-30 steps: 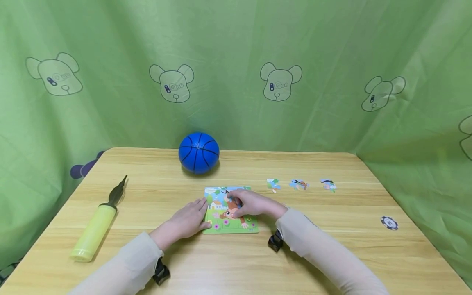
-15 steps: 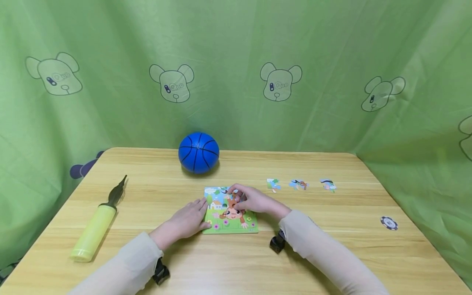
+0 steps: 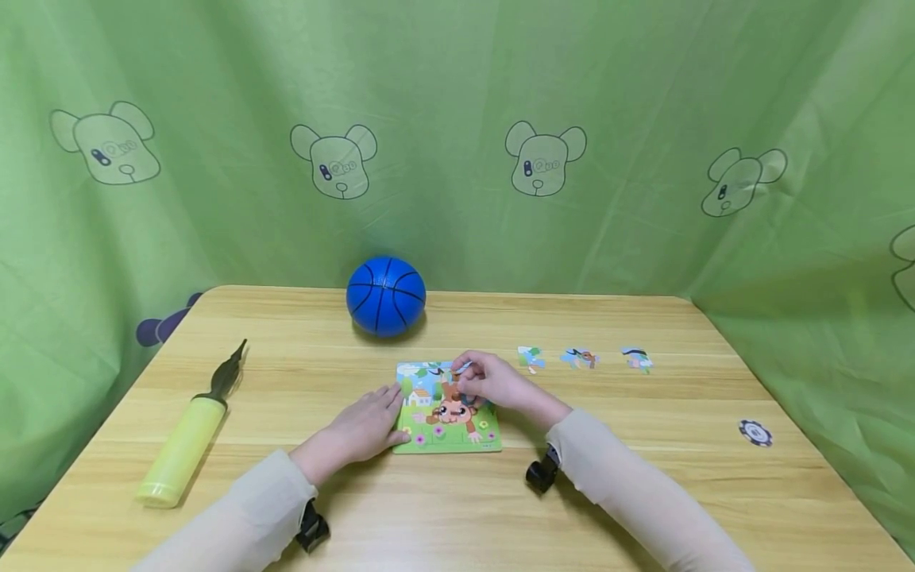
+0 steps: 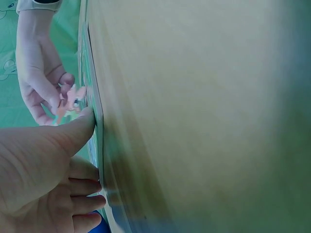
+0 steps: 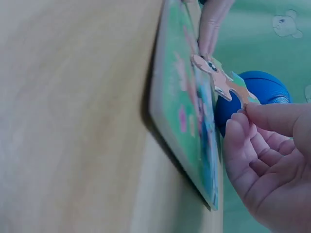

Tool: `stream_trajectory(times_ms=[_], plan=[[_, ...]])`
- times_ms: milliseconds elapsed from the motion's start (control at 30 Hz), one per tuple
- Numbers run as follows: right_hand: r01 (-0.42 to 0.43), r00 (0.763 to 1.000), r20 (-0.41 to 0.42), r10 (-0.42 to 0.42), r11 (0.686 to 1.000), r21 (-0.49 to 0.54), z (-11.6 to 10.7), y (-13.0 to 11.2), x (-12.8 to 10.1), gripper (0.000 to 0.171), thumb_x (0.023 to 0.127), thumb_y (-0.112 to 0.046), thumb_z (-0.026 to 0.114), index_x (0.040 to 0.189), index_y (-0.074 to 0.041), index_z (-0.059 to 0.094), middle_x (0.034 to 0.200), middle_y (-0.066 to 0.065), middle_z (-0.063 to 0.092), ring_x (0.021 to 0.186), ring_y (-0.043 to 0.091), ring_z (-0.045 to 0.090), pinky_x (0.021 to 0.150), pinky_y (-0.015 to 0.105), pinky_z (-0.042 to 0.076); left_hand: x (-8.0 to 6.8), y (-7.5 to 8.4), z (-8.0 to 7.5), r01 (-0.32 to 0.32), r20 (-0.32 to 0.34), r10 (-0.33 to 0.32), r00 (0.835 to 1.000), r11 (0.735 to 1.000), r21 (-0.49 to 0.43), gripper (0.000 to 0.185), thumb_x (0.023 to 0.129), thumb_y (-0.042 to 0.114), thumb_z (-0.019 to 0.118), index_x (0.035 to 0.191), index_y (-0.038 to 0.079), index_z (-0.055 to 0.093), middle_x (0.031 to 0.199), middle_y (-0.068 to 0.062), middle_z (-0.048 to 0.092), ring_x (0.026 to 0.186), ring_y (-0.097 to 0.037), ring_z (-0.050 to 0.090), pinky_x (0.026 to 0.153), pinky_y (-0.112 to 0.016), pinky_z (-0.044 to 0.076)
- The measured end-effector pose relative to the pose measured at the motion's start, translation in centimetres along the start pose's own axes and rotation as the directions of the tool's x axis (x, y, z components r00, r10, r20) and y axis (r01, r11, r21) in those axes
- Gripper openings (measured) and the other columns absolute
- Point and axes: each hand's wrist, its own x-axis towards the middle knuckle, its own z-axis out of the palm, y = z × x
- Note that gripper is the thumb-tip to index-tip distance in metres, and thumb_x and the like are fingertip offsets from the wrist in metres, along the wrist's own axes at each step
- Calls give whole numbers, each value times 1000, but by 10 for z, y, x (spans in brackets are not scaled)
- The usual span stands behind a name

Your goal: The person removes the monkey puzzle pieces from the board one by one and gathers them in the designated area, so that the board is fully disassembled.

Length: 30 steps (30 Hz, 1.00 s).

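A picture puzzle board (image 3: 445, 429) with a monkey scene lies flat on the wooden table (image 3: 457, 508). My left hand (image 3: 386, 407) rests beside it, its straight fingers touching the board's left edge (image 4: 97, 145). My right hand (image 3: 470, 378) hovers over the board's upper right part and pinches a puzzle piece (image 5: 221, 80) between thumb and fingers. The piece is tilted up off the board (image 5: 182, 121). In the left wrist view the same orange piece (image 4: 72, 99) shows in the right hand (image 4: 41, 82), just above the left thumb.
Three loose puzzle pieces (image 3: 530, 357), (image 3: 580, 357), (image 3: 636, 358) lie in a row right of the board. A blue ball (image 3: 386, 295) sits at the table's far edge. A yellow hand pump (image 3: 187, 441) lies at the left, a black-and-white chip (image 3: 754, 432) at the right.
My right hand has drawn back from the board's middle toward its upper right, lifting a piece with it. The left hand has stayed where it was.
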Motion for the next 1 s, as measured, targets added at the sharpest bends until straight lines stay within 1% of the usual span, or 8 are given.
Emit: stream_trajectory(times_ms=[100,233,367,533,633,767,833,1000], plan=[[-12,1000,-12,12,1000,26,-6,-2,-5,17,88,-2,58,104,4,55,82,10,58,68,22,57,60,33,53,0,0,0,1,-2,-1,1000,1000,-4,69,91,38,54,136,-10,34,144,-22,27,132,-36,26,108,-43,22],[-17,999,-31,19,999,35,-15,-9,-16,12,88,-3,59,97,5,59,86,19,59,70,30,58,64,36,54,-1,1,-1,2,1,-2,1000,1000,-10,68,92,38,54,137,-10,34,144,-23,27,132,-36,25,108,-43,22],[-27,997,-70,29,999,25,-27,-8,-27,12,88,-5,60,96,5,61,88,23,59,73,35,58,65,37,54,-1,2,-1,4,4,-4,1000,1000,-14,68,92,37,54,136,-10,34,144,-23,27,132,-36,25,108,-43,22],[-52,991,-124,56,998,28,-46,5,-40,16,88,-7,61,98,5,61,87,18,60,76,36,58,65,37,54,-1,2,-2,5,4,-5,1000,1000,-11,68,92,37,54,136,-11,34,144,-23,27,132,-36,26,108,-43,22],[-71,987,-143,78,996,52,-59,11,-51,18,88,-7,60,100,8,60,85,13,60,74,30,57,67,38,54,-1,2,-2,4,4,-4,1000,1000,-6,68,91,37,54,136,-11,35,144,-23,27,132,-36,26,108,-43,22],[-84,983,-158,93,995,58,-76,17,-67,20,89,-5,58,102,11,57,85,13,59,71,21,55,68,34,55,-1,1,-1,-7,3,7,1000,1000,-1,70,91,38,55,136,-11,34,144,-23,27,132,-37,26,108,-44,22],[-85,982,-165,92,995,49,-85,20,-75,22,90,-5,57,102,12,56,87,14,60,71,20,55,67,33,54,-1,0,-1,-13,3,13,1000,1000,4,71,91,39,54,136,-11,33,144,-23,27,132,-37,26,108,-44,22],[-116,976,-186,117,993,16,-107,36,-93,25,91,-10,57,101,13,56,82,15,57,72,21,55,69,37,54,-1,0,0,-20,2,20,1000,1000,9,72,90,40,55,137,-11,33,144,-24,27,131,-36,26,108,-43,22]])
